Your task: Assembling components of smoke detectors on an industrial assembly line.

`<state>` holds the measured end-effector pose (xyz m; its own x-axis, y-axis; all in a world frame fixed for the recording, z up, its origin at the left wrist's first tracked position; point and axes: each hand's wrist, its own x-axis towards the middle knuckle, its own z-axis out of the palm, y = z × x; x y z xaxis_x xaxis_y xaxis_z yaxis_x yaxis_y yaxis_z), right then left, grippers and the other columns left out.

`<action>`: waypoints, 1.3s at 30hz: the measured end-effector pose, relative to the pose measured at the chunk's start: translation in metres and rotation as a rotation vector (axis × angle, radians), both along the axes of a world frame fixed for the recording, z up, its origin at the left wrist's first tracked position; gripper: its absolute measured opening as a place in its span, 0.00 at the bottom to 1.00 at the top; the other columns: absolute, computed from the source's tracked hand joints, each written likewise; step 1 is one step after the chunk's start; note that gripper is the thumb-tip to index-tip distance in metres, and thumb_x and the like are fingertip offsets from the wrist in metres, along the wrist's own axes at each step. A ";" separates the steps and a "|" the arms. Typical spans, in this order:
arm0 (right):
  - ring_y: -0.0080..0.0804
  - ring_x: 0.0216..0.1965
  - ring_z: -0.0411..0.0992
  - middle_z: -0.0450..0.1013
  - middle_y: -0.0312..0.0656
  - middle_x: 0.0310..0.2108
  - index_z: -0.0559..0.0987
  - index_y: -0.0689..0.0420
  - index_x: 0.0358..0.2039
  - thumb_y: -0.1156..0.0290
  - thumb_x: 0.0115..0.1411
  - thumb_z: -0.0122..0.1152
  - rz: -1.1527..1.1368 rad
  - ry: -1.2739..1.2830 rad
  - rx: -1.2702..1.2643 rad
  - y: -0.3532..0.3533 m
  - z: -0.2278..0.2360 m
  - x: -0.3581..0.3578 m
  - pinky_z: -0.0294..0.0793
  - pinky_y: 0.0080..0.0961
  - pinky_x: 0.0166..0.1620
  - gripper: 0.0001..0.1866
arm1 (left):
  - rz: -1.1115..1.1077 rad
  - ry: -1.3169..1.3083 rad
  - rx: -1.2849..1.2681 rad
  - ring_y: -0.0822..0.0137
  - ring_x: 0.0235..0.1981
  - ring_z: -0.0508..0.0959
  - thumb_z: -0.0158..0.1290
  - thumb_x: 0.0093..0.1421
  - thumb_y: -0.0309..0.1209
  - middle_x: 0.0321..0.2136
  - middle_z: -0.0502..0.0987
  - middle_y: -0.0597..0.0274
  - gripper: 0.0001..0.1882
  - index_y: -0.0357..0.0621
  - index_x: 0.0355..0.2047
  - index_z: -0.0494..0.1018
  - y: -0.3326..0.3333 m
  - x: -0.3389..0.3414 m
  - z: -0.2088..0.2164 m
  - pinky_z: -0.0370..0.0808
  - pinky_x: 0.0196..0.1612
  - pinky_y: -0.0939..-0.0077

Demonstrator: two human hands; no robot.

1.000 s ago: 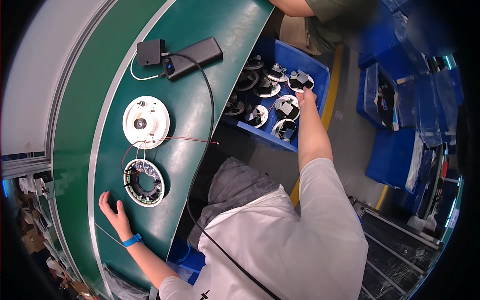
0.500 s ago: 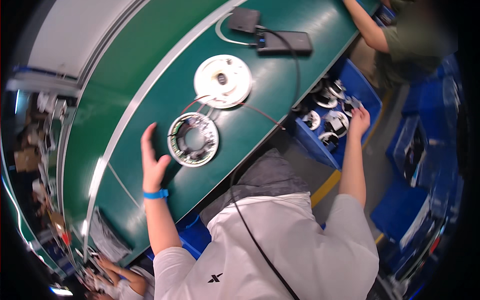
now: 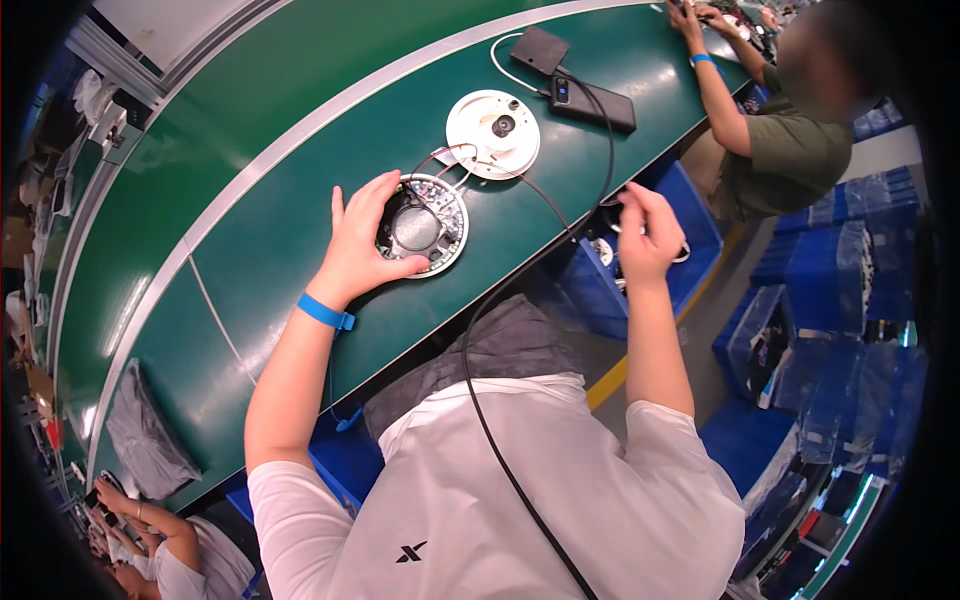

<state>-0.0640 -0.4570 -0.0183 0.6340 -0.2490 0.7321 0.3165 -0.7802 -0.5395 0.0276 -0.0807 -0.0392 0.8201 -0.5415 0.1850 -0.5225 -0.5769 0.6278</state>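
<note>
My left hand (image 3: 362, 245), with a blue wristband, has its thumb and fingers spread round the left side of a round unit with a ring-shaped circuit board (image 3: 454, 212). Thin wires join this unit to a white round housing (image 3: 470, 130) with a dark lens-like centre, lying just beyond it on the table. My right hand (image 3: 650, 238) hovers near the table edge, over the blue bin (image 3: 695, 270). Its fingers are pinched together; whatever is between them is too small or hidden to make out. Round white parts (image 3: 602, 250) lie in the bin, partly covered by that hand.
On the green table (image 3: 290, 230) sit a black power bank (image 3: 595, 105) and a small dark box (image 3: 540, 50), joined by a cable. A black cable (image 3: 500, 440) runs down across my shirt. A co-worker (image 3: 800, 140) sits at the far right; a grey plastic bag (image 3: 145, 430) lies far left.
My left hand has closed in on the round circuit board unit from beside it. Rising out of the bin, my right hand has moved left toward the table edge.
</note>
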 end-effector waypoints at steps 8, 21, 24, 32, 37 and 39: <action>0.52 0.35 0.79 0.79 0.52 0.32 0.80 0.63 0.36 0.78 0.58 0.60 0.307 0.426 -0.274 0.035 0.014 0.018 0.79 0.40 0.39 0.05 | -0.004 -0.043 -0.014 0.53 0.68 0.64 0.72 0.38 0.53 0.66 0.66 0.55 0.55 0.46 0.65 0.64 -0.003 -0.003 0.000 0.37 0.71 0.27; 0.50 0.30 0.80 0.79 0.55 0.26 0.80 0.65 0.28 0.74 0.50 0.71 0.173 1.033 -0.384 0.009 0.012 0.008 0.79 0.40 0.36 0.09 | 0.029 -0.063 -0.020 0.52 0.69 0.63 0.67 0.43 0.55 0.66 0.65 0.52 0.53 0.41 0.65 0.63 0.003 -0.008 -0.002 0.41 0.73 0.34; 0.48 0.28 0.79 0.77 0.54 0.24 0.79 0.66 0.26 0.75 0.52 0.69 0.190 0.911 -0.407 0.012 0.012 0.009 0.78 0.37 0.34 0.08 | 0.009 -0.095 -0.021 0.52 0.69 0.63 0.67 0.43 0.58 0.66 0.64 0.52 0.54 0.42 0.66 0.63 0.004 -0.007 -0.004 0.42 0.74 0.36; 0.14 0.20 0.69 0.74 0.32 0.22 0.80 0.66 0.30 0.77 0.64 0.63 0.338 0.966 0.253 0.060 0.042 0.017 0.68 0.14 0.23 0.06 | 0.005 -0.092 -0.004 0.53 0.69 0.63 0.67 0.42 0.64 0.67 0.64 0.52 0.59 0.41 0.67 0.62 0.007 -0.010 -0.005 0.44 0.73 0.36; 0.16 0.17 0.69 0.76 0.35 0.22 0.81 0.67 0.32 0.75 0.63 0.65 0.512 0.968 0.356 0.106 0.034 0.052 0.66 0.16 0.20 0.07 | -0.012 -0.107 -0.025 0.52 0.70 0.62 0.70 0.39 0.62 0.67 0.63 0.50 0.62 0.42 0.69 0.59 0.010 -0.013 -0.007 0.44 0.74 0.39; 0.16 0.16 0.69 0.77 0.36 0.22 0.81 0.68 0.33 0.74 0.63 0.66 0.501 0.993 0.285 0.124 0.031 0.062 0.66 0.16 0.20 0.08 | -0.015 -0.103 -0.028 0.53 0.70 0.62 0.71 0.39 0.61 0.68 0.63 0.51 0.63 0.42 0.69 0.58 0.011 -0.013 -0.007 0.45 0.74 0.39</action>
